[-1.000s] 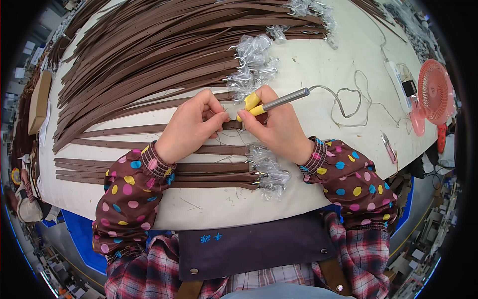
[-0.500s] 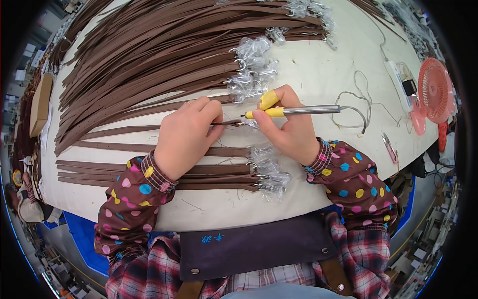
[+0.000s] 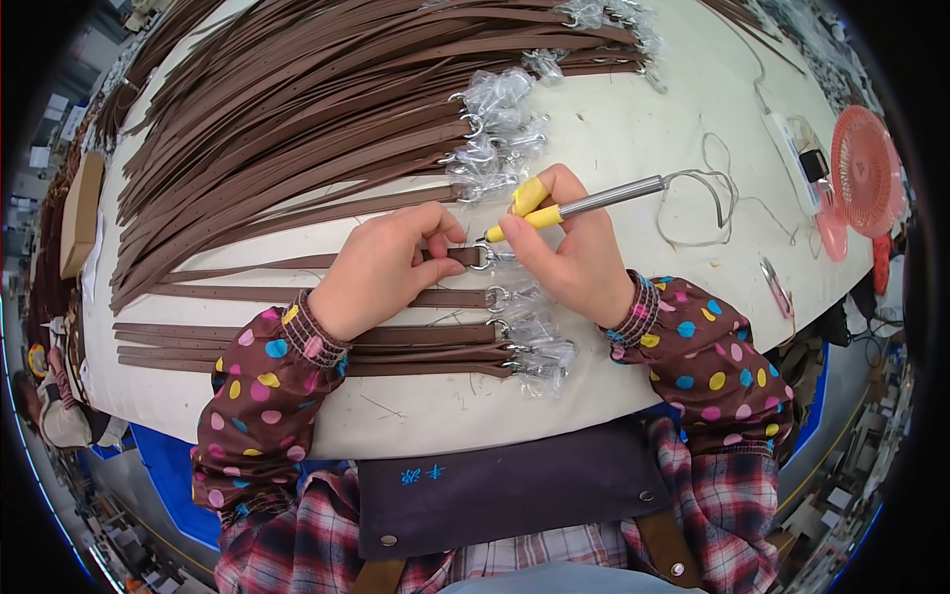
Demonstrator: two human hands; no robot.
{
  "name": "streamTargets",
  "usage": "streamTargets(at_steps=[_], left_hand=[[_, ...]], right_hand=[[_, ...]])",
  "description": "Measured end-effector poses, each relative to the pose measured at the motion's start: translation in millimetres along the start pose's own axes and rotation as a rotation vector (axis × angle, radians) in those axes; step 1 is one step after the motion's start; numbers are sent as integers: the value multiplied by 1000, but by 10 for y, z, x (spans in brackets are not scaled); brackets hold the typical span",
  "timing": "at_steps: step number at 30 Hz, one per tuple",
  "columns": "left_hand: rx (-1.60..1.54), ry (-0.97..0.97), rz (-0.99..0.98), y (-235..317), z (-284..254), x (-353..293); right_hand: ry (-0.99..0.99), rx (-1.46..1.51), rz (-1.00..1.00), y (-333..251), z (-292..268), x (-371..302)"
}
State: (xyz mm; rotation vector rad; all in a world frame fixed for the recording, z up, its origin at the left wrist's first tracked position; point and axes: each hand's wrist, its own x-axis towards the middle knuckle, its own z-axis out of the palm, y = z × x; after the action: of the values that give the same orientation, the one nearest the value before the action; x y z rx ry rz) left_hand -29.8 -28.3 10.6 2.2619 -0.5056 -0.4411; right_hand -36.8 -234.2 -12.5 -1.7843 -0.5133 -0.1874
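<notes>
My left hand (image 3: 391,265) pinches a brown leather strap (image 3: 462,256) near its looped end. A metal ring (image 3: 483,256) sits in that end, with clear plastic wrap beside it. In my right hand (image 3: 572,243) is a corded electric pen (image 3: 539,218), with a yellow grip and a silver barrel slanting up to the right. Its dark tip is close to the strap's end by the ring; whether they touch I cannot tell. Yellow tape (image 3: 529,196) covers my right index fingertip. Below the held strap lie several more brown straps (image 3: 426,337), their metal ends in plastic.
A large pile of brown straps (image 3: 297,119) spreads over the far left of the pale table (image 3: 633,148). At the right are a pink fan (image 3: 867,176), a white power strip (image 3: 792,163), a thin cable (image 3: 730,198) and small snips (image 3: 777,287). A cardboard box (image 3: 81,213) stands by the left edge.
The strap's end has turned from edge-on to flat, showing the ring. My left fingers have shifted toward the ring. The pen has tilted, its back end rising.
</notes>
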Motion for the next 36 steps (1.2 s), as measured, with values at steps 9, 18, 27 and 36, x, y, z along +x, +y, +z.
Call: streamTargets(at_steps=[9, 18, 27, 36], left_hand=[[-33, -75, 1, -22, -23, 50], [-413, -87, -149, -174, -28, 16], [-458, -108, -124, -171, -52, 14], [-474, -111, -124, -178, -48, 10]], right_hand=[[-25, 33, 15, 10, 26, -12], [-140, 23, 76, 54, 118, -42], [-184, -19, 139, 59, 134, -37], [-178, -32, 142, 57, 150, -37]])
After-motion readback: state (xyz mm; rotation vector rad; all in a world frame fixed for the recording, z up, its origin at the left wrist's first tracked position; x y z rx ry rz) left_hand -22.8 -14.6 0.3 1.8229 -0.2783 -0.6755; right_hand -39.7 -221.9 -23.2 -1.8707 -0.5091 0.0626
